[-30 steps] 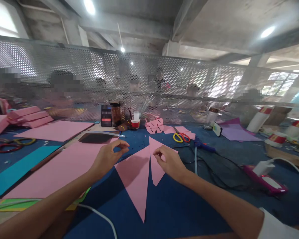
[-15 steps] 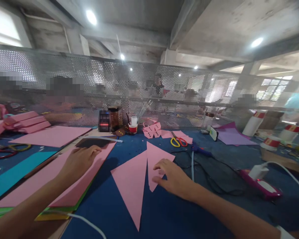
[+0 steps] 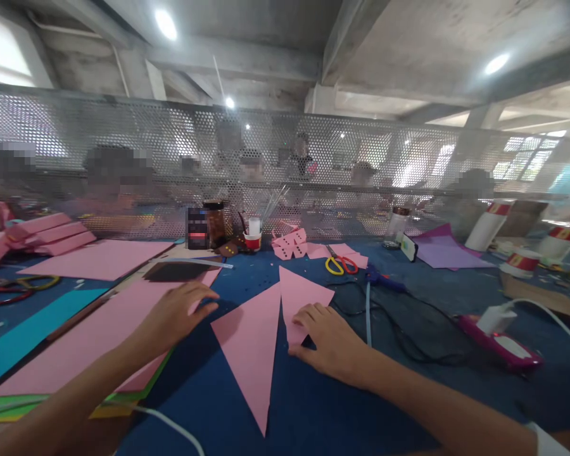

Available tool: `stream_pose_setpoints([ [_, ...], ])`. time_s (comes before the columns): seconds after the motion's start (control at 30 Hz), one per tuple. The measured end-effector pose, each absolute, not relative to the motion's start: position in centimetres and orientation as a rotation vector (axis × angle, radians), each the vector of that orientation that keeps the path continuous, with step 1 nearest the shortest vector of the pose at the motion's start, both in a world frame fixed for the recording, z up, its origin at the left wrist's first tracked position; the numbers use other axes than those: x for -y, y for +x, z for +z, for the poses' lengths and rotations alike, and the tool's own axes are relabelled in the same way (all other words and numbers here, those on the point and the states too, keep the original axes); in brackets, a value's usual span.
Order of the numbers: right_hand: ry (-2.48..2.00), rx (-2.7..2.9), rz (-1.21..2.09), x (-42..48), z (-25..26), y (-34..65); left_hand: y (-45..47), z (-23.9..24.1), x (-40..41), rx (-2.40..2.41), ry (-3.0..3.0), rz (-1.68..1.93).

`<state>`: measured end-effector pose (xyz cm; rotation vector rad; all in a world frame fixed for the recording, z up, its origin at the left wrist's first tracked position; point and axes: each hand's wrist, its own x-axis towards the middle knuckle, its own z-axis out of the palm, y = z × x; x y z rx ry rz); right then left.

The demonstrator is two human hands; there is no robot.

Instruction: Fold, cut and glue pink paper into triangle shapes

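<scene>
A pink paper lies on the blue table, shaped as a large pointed triangle. Close beside it is a smaller pink paper piece, with a narrow gap running down between them. My right hand rests its fingertips on the smaller piece, and the thumb is at its lower edge, apart from the fingers. To the left, my left hand is open and holds nothing, over the edge of a stack of pink sheets. Green and yellow sheets show under that stack.
Scissors with yellow and red handles lie behind the papers. A blue glue gun and black cables are at the right, near a magenta power strip. A dotted pink paper shape, a cup and jars stand by the mesh partition.
My left hand has moved right and nearer, off the stack's middle toward the triangle. My right hand has come down onto the smaller pink piece.
</scene>
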<state>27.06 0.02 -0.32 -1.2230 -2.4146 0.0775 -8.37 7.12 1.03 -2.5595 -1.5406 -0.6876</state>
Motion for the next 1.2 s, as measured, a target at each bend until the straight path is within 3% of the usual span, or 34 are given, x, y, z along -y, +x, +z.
stream_pose_setpoints([
  [0.23,-1.260,2.379,0.071,-0.5,-0.5,27.7,-3.4,0.6,-2.9,1.281,-3.146,-0.458],
  [1.2,-1.304,2.371,0.025,-0.6,0.0,27.2,-3.7,0.1,-3.0,1.196,-3.135,-0.380],
])
